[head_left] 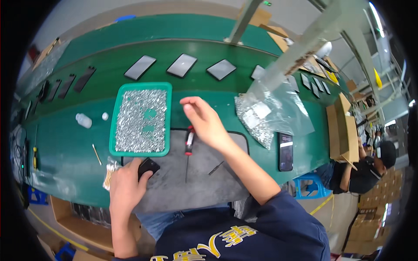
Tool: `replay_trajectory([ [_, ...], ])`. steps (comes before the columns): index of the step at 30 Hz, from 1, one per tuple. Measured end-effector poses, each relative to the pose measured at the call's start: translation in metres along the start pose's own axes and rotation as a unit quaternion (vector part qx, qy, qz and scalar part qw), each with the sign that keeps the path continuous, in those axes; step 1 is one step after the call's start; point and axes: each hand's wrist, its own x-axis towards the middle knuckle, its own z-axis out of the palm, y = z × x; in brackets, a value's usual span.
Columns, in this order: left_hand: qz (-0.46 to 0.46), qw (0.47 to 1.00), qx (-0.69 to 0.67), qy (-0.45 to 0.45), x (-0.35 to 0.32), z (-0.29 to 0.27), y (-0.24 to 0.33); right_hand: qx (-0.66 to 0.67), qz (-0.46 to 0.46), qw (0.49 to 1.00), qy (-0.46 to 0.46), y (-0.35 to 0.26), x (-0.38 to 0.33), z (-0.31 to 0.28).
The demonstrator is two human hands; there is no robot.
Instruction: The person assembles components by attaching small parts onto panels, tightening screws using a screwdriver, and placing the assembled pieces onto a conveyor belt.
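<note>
Head view shows us seated at a green worktop [65, 143] with a grey mat [196, 174] spread in front of us. Our left hand [126, 185] lies flat on the mat's near left corner, fingers pressed down on a small black device [150, 166] that it steadies at the mat's edge; the hand is closed down onto the device rather than wrapped around it. Our right hand [204, 122] is raised above the mat, fingers drawn loosely together with the forefinger and thumb pointing toward the green tray [141, 118]; we cannot tell whether anything tiny is pinched between them. Just beneath that hand a red-and-black screwdriver [188, 145] lies on the mat, its thin shaft pointing toward us. The tray sits just left of the right hand, touching the far edge of the mat, and holds a layer of small silvery screws [135, 113].

A clear plastic bag [270, 113] with more silvery parts rests to the right, and a dark phone [285, 151] lies beside it near the worktop's edge. A small white bottle [83, 120] stands left of the tray, and a bundle of cotton swabs [109, 172] lies just beside our left hand. Flat dark panels [182, 65] are lined up along the far belt. Another person [365, 172] sits well apart on the right.
</note>
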Motion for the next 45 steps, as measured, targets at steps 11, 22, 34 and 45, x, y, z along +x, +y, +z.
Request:
replay_trajectory([
  [11, 0.004, 0.989, -0.121, 0.08, 0.088, -0.1, -0.013, -0.269, -0.104, 0.953, 0.096, 0.055, 0.053, -0.031],
  [22, -0.045, 0.99, 0.131, -0.008, 0.298, -0.099, -0.191, -0.242, -0.179, 0.953, 0.045, 0.064, 0.061, -0.012],
  [34, 0.018, 0.983, 0.183, -0.003, 0.372, -0.003, -0.153, -0.249, -0.176, 0.95, 0.065, 0.063, 0.066, -0.011],
  [45, -0.039, 0.992, -0.08, 0.087, 0.255, -0.08, -0.05, -0.257, -0.162, 0.951, 0.054, 0.065, 0.062, -0.012],
])
